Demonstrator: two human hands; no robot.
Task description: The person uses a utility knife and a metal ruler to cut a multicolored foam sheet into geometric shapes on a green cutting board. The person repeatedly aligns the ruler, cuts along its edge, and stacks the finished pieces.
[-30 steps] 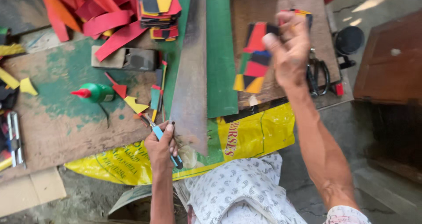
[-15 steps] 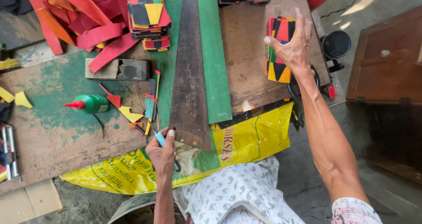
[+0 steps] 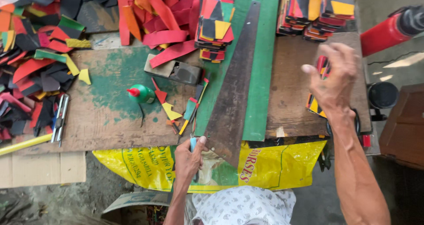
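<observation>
Patchwork piece [image 3: 319,102] | under right hand [image 3: 332,79] | on wooden board [image 3: 291,70]

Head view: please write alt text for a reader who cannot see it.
Seen from above, the right hand grips a multicoloured stack of cut pieces on a worn wooden workboard, while the left hand holds a blue-handled cutter beside a long dark triangular straightedge. Red, black and yellow offcuts and a green glue bottle lie around.

At six o'clock the left hand [image 3: 187,159] grips a blue-handled cutter [image 3: 193,144]; at three o'clock the right hand [image 3: 333,81] holds multicoloured pieces [image 3: 316,105] above the surface [image 3: 110,119].
</observation>
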